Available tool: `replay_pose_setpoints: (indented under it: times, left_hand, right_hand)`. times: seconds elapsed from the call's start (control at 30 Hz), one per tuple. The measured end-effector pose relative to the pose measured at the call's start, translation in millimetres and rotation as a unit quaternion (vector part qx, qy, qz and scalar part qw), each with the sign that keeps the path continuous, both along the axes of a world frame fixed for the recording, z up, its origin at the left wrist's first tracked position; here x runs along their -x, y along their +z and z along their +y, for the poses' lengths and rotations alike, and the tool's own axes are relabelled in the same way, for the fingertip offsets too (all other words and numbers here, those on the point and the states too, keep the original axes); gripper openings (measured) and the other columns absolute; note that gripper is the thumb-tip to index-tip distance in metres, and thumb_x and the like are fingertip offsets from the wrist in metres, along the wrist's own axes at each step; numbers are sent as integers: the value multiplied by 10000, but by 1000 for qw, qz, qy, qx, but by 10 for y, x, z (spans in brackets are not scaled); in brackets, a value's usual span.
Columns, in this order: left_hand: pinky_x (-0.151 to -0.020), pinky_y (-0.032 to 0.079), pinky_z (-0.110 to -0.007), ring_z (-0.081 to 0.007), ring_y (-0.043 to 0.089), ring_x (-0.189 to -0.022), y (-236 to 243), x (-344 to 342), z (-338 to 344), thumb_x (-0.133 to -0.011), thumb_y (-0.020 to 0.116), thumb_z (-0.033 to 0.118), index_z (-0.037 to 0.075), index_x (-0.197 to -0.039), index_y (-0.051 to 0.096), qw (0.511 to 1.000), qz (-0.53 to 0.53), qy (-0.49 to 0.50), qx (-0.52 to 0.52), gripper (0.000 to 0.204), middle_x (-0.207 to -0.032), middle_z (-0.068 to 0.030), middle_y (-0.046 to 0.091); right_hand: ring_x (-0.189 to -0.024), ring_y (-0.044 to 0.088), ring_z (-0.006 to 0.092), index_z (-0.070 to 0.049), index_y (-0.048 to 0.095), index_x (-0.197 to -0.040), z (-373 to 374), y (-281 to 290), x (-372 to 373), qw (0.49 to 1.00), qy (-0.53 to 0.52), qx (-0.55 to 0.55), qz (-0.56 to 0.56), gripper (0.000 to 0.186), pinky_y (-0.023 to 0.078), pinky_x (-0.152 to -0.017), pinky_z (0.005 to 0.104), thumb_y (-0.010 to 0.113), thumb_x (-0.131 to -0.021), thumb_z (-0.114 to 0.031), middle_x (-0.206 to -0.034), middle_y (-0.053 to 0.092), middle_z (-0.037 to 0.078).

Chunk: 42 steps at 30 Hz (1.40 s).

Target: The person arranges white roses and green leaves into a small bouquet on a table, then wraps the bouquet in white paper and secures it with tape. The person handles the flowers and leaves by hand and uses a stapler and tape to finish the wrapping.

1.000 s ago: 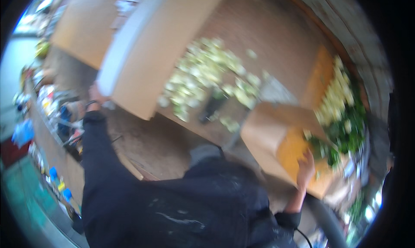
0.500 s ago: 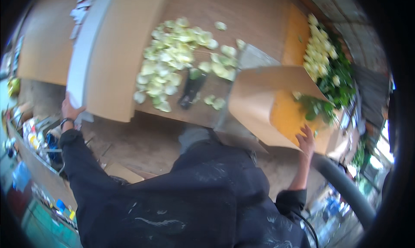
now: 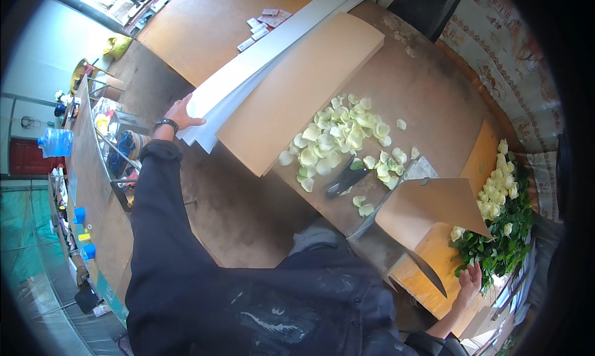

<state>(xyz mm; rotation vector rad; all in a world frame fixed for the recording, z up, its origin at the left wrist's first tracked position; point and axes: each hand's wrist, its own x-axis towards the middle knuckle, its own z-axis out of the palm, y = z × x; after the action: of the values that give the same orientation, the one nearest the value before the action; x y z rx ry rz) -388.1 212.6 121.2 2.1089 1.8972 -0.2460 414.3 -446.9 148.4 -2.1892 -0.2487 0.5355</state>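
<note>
- Paper [image 3: 269, 49], white: along left side of brown sheets [image 3: 304, 94] on counter [image 3: 427, 89].
- Left hand [image 3: 180, 115]: touching paper's near end; cannot tell whether fingers clamp.
- Right hand [image 3: 469, 284]: fingers apart, near rose leaves [image 3: 494, 249].

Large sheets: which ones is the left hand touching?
The white sheets, touched at their near end by the left hand; the flat brown sheets and the curled brown sheet lie apart from it.

Flower workshop: white roses [image 3: 496, 191], loose petals [image 3: 334, 129], paper sheets [image 3: 266, 55], worktable [image 3: 421, 102].
</note>
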Motion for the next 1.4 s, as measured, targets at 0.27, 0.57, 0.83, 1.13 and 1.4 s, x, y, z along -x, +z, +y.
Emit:
replay_pose_setpoints:
  times: [0.27,0.57,0.83,1.13,1.4]
  left_hand:
    - [-1000,539,-451,-309,662,-1206,359,-280,-304,-837,826,479,34,-1504,477,925,-334,86,161,875,-1245,-168,689]
    - [-1090,508,-458,-345,600,-1299,580,-2258,-2259,-866,813,431,-30,-1594,291,576,-697,-18,427,1008,-1433,-230,554]
    - [-1129,379,-467,-391,483,-1296,1631,-4160,-3205,-765,849,536,58,-1542,427,780,-481,-375,142,1005,-1376,-220,515]
    - [-1097,409,-490,-446,494,-1260,2163,-4980,-3487,-757,873,522,94,-1549,439,763,-484,-412,-118,999,-1375,-257,482]
    - [-683,541,-420,-399,691,-784,2017,-5177,-3031,-951,714,161,43,-1049,689,739,-527,-420,19,156,-837,-198,702]
  right_hand:
    - [-1081,667,191,-63,515,-1528,-30,165,44,995,-33,-95,5,540,544,-959,320,637,-1002,-62,-1335,642,135]
    - [-1018,700,165,-10,560,-1463,398,1183,329,954,-10,-299,-30,448,579,-929,311,648,-1035,-107,-1254,695,119]
    - [-1283,616,284,22,347,-1608,1688,1926,1483,877,282,-374,104,1005,531,-1023,402,874,-812,-293,-1485,557,219]
    - [-1081,652,205,20,689,-1231,1853,1944,1220,866,113,-485,47,326,509,-991,347,750,-911,22,-1158,716,88]
    - [-1040,709,244,61,726,-1184,1710,1909,915,876,167,-396,-218,247,560,-947,365,681,-950,-8,-1149,745,180]
